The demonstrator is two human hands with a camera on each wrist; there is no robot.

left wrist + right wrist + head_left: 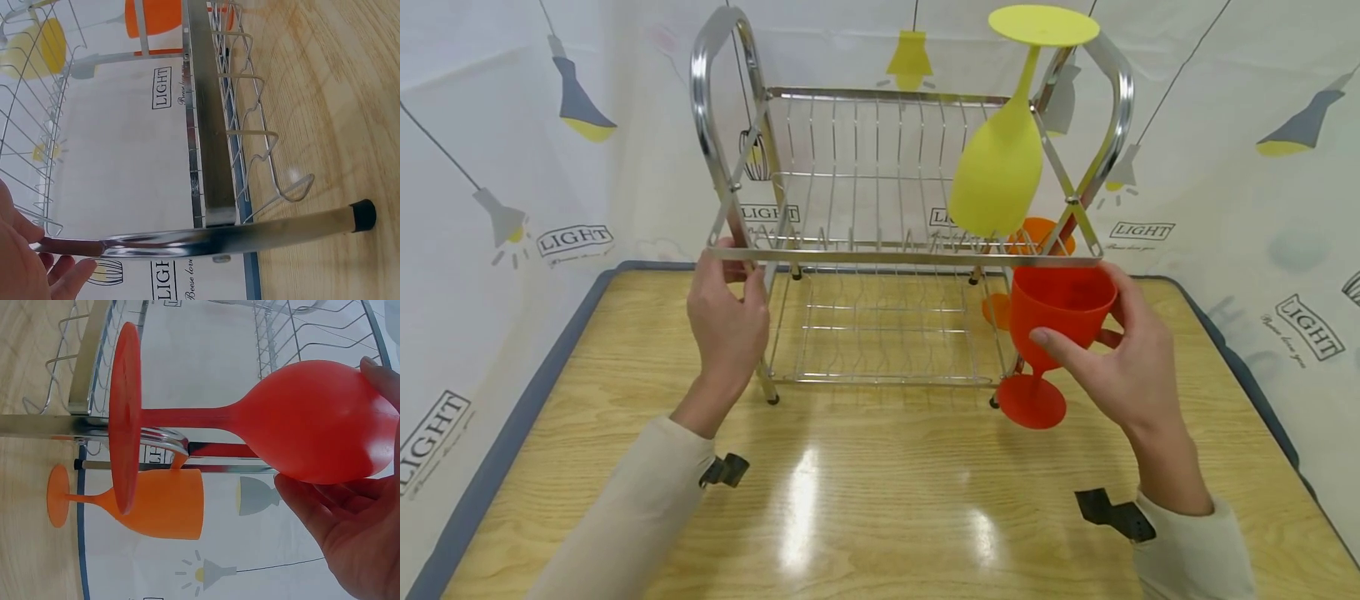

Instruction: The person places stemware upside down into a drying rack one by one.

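A two-tier metal dish rack [880, 257] stands on the wooden table. At its left side, the left hand [730, 312] grips the upright just below the upper tier. The right hand [1123, 358] holds a red goblet [1060, 321] by its bowl, thumb in front and fingers behind. This goblet is upright, with its foot raised, in front of the rack's right side. A yellow goblet [1000, 167] sits upside down on the upper tier at the right. Partly hidden behind the red one, an orange goblet [169, 503] stands upright near the rack's right legs.
Bare wire slots [865, 179] run along the upper tier, left of the yellow goblet. Below it is the lower wire tier [887, 342]. A white cloth backdrop [1240, 108] with printed lamps surrounds the table [880, 500], whose surface extends in front of the rack.
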